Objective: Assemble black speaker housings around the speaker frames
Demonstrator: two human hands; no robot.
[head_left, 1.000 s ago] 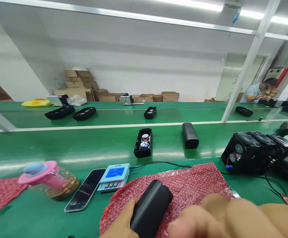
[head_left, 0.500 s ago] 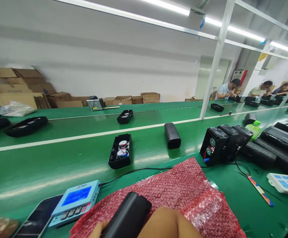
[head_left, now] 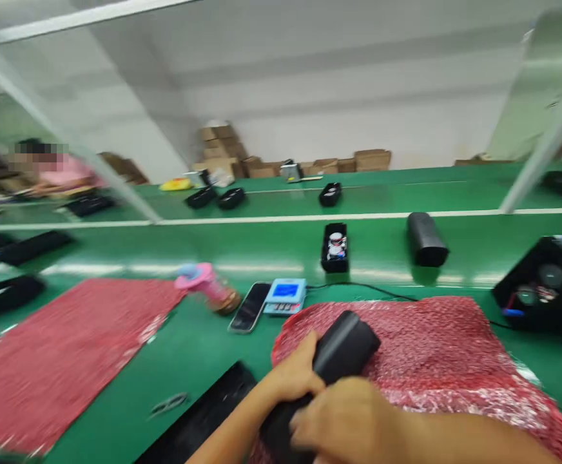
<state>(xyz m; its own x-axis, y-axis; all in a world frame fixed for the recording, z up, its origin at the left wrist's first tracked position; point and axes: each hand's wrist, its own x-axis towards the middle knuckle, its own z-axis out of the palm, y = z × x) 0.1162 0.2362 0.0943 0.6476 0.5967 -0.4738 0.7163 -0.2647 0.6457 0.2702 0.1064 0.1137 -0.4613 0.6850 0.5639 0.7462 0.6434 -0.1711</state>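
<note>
A black speaker housing [head_left: 346,348] is tilted over the red bubble wrap [head_left: 430,341] at the lower middle. My left hand [head_left: 298,374] is wrapped round its left side. Close in front, my right hand [head_left: 353,412] lies over the near part of the housing with its fingers curled in; what they grip is hidden and somewhat blurred. A long black open shell [head_left: 203,412] lies on the green bench beside my left forearm.
Behind the wrap are a light-blue meter [head_left: 285,296], a phone [head_left: 251,308] and a pink-topped jar [head_left: 213,290]. An open speaker box [head_left: 335,248], a closed black housing [head_left: 426,240] and a larger black box [head_left: 546,287] stand farther back. A co-worker in pink [head_left: 63,171] sits far left.
My view has swung to the left, bringing the second red sheet, the black shell and the co-worker in pink into sight. Both hands stay at the black housing, more of them now showing.
</note>
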